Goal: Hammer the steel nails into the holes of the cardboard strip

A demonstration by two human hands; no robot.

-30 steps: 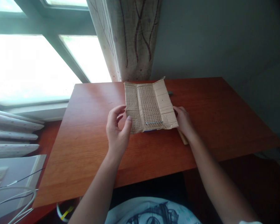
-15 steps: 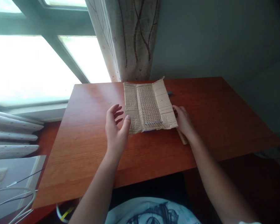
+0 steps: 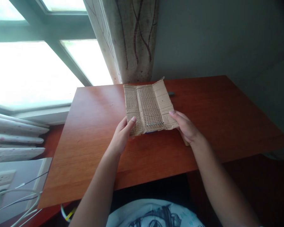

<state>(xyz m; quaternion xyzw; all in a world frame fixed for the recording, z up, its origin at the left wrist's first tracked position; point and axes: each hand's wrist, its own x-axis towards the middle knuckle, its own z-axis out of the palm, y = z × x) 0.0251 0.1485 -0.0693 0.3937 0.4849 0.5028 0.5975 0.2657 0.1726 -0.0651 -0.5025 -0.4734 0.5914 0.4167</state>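
Note:
A creased piece of cardboard (image 3: 132, 105) with two folded side flaps is held between my hands above the table. Its middle panel carries a grid of small holes, and a row of small shiny pieces runs along the near end. My left hand (image 3: 123, 134) grips the near left corner, thumb on top and fingers hidden beneath. On the near right corner, my right hand (image 3: 185, 126) has its thumb on top too, the other fingers out of sight below. A light wooden-looking strip (image 3: 186, 142) shows partly under my right hand.
The brown wooden table (image 3: 89, 151) spreads out around the cardboard. Behind the cardboard's right edge lies a small grey object (image 3: 171, 94), partly hidden. A patterned curtain (image 3: 134, 41) and a window stand at the back left. White cables (image 3: 35, 205) hang by the table's left edge.
My left hand has closed on the left corner of the cardboard. My right thumb has come up onto the right flap. The cardboard has barely moved.

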